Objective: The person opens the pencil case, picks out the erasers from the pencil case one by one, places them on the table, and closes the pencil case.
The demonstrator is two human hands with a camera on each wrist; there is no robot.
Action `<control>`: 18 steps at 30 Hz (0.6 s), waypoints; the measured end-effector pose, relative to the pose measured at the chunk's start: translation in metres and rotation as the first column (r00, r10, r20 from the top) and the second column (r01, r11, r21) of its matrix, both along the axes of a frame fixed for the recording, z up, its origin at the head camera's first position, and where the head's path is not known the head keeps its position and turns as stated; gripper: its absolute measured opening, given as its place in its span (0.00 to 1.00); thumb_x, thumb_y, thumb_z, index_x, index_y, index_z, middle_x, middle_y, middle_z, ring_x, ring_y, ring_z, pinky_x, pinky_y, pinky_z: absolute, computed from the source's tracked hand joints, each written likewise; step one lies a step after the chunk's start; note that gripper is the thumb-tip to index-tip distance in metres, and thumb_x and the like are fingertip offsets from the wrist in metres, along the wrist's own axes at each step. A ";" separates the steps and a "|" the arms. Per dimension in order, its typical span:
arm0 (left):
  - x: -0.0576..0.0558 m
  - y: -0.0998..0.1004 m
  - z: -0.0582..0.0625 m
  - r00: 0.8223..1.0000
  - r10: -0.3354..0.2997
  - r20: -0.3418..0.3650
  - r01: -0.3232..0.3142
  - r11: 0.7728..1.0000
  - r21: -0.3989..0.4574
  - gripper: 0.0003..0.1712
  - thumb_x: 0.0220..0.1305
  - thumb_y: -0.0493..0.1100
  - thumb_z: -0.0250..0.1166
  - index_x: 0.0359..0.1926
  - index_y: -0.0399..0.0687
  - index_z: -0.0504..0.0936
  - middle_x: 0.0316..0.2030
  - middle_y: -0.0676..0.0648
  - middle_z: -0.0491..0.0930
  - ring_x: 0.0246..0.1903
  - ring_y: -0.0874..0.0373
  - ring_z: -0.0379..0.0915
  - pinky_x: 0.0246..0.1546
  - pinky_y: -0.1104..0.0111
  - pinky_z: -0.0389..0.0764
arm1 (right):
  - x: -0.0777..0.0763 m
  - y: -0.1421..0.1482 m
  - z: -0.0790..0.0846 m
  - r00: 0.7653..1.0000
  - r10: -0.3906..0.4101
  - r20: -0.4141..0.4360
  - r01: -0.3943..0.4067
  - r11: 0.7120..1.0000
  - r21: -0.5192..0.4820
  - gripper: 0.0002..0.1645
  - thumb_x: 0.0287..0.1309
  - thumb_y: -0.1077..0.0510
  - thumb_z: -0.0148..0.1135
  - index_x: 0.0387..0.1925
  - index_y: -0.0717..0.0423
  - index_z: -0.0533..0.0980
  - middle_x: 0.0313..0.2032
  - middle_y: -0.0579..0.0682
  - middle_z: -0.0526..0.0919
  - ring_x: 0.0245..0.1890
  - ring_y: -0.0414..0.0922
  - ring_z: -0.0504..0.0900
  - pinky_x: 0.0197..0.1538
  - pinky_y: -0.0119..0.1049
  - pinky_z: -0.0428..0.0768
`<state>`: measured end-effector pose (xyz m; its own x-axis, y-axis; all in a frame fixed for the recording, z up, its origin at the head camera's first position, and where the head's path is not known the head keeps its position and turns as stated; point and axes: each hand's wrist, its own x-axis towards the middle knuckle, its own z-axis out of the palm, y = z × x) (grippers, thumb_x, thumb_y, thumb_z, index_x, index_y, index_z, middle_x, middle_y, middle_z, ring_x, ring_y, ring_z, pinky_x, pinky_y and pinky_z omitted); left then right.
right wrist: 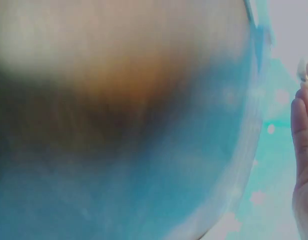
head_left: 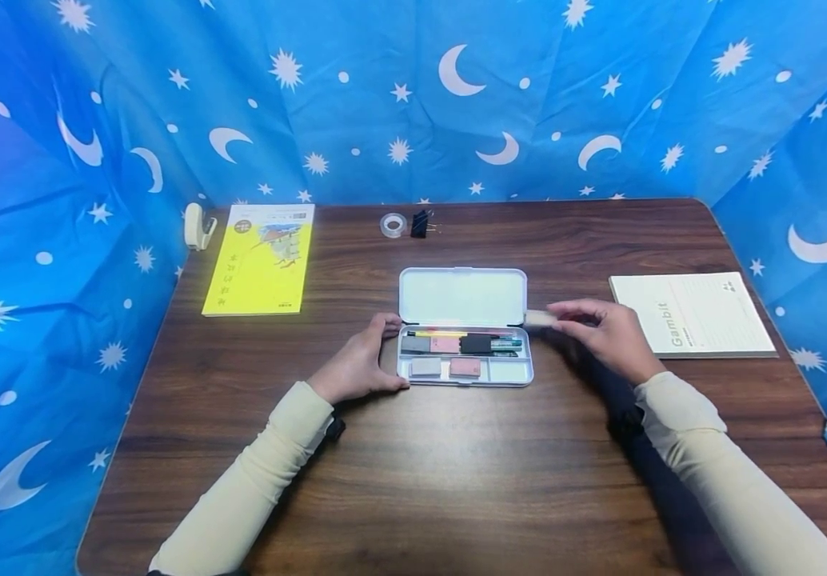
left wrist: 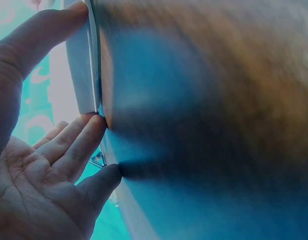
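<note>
The left hand (head_left: 357,364) gripped an open white case (head_left: 462,298) by its left end; the right hand (head_left: 613,338) pinched a pale piece (head_left: 539,318) beside its right end.

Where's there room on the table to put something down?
Bare table: in front of the open pencil case, between the sleeves; between yellow book and case; and at the back, from binder clip toward notebook. It's crowded at the case: left hand gripping its left end, right hand pinching a pale piece at its right.
</note>
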<state>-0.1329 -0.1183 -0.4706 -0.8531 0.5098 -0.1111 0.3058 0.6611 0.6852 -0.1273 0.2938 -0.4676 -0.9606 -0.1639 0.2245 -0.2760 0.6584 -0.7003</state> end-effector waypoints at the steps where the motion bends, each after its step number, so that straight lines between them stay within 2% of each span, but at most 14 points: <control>1: 0.000 0.000 0.000 1.000 0.003 0.003 -0.003 1.000 -0.003 0.58 0.47 0.42 0.87 0.71 0.43 0.60 0.69 0.33 0.72 0.68 0.42 0.71 0.73 0.52 0.69 | -0.003 0.003 0.000 1.000 -0.022 -0.009 0.022 1.000 0.012 0.13 0.64 0.64 0.74 0.49 0.54 0.89 0.46 0.53 0.91 0.45 0.25 0.81 0.48 0.16 0.74; 4: 0.000 0.000 0.000 1.000 0.006 0.007 -0.006 1.000 -0.006 0.58 0.47 0.42 0.87 0.72 0.43 0.60 0.69 0.32 0.72 0.68 0.41 0.71 0.73 0.52 0.69 | -0.014 0.008 -0.002 0.996 -0.092 -0.006 0.092 0.994 0.058 0.12 0.64 0.62 0.74 0.49 0.55 0.89 0.44 0.54 0.91 0.43 0.32 0.83 0.46 0.22 0.73; 9: -0.001 -0.001 -0.002 1.000 0.001 0.001 -0.001 1.000 0.000 0.58 0.46 0.42 0.87 0.71 0.42 0.60 0.69 0.33 0.72 0.68 0.41 0.70 0.73 0.53 0.68 | -0.031 0.008 -0.008 0.985 -0.164 0.046 0.158 0.981 0.112 0.11 0.66 0.63 0.73 0.49 0.59 0.89 0.45 0.59 0.91 0.46 0.53 0.85 0.48 0.39 0.75; 12: -0.001 -0.001 -0.002 1.000 0.001 0.000 -0.001 1.000 0.003 0.58 0.46 0.43 0.87 0.71 0.42 0.60 0.68 0.33 0.73 0.68 0.41 0.71 0.73 0.52 0.68 | -0.039 0.006 -0.011 0.979 -0.190 0.072 0.180 0.976 0.121 0.11 0.66 0.63 0.72 0.49 0.61 0.88 0.46 0.61 0.90 0.48 0.57 0.86 0.50 0.47 0.76; 18: -0.001 0.000 -0.001 1.000 0.000 0.005 0.000 1.000 0.002 0.58 0.47 0.43 0.87 0.72 0.42 0.60 0.69 0.33 0.72 0.69 0.41 0.70 0.73 0.52 0.68 | -0.046 0.003 -0.010 0.968 -0.236 0.082 0.224 0.965 0.134 0.12 0.67 0.64 0.71 0.51 0.62 0.87 0.48 0.63 0.89 0.48 0.59 0.85 0.54 0.55 0.77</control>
<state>-0.1338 -0.1186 -0.4715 -0.8523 0.5104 -0.1146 0.3023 0.6593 0.6884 -0.1732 0.2969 -0.4774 -0.9917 0.0439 0.1207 -0.0417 0.7789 -0.6258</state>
